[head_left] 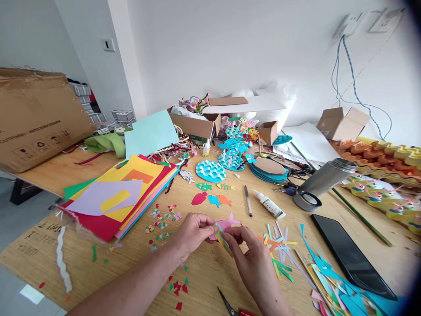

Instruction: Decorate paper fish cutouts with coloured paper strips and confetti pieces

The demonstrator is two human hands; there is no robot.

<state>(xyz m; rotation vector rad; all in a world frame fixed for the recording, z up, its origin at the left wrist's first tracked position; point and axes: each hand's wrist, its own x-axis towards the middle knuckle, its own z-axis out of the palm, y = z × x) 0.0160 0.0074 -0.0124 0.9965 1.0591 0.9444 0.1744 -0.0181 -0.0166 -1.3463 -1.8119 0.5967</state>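
Observation:
My left hand [194, 235] pinches a pink paper fish [230, 221], its forked tail pointing away from me. Across the fish lies a narrow blue and yellow paper strip [223, 241], gripped between the thumb and fingers of my right hand [253, 252]. Part of the fish is hidden behind my fingers. Beyond my hands are small finished-looking paper fish: a red one [199, 198], a blue one [213, 200], an orange one [224, 200], a green one [204, 187] and a striped yellow one [226, 187]. Scissors [228, 305] lie near the table's front edge.
Colored paper sheets [108, 197] are stacked at left, near paper confetti [161, 221]. Cut strips [279, 250], a glue tube [269, 204], a pen [247, 201], a phone [351, 254] and a steel flask [325, 177] lie at right. Wavy blue discs [210, 171] sit farther back.

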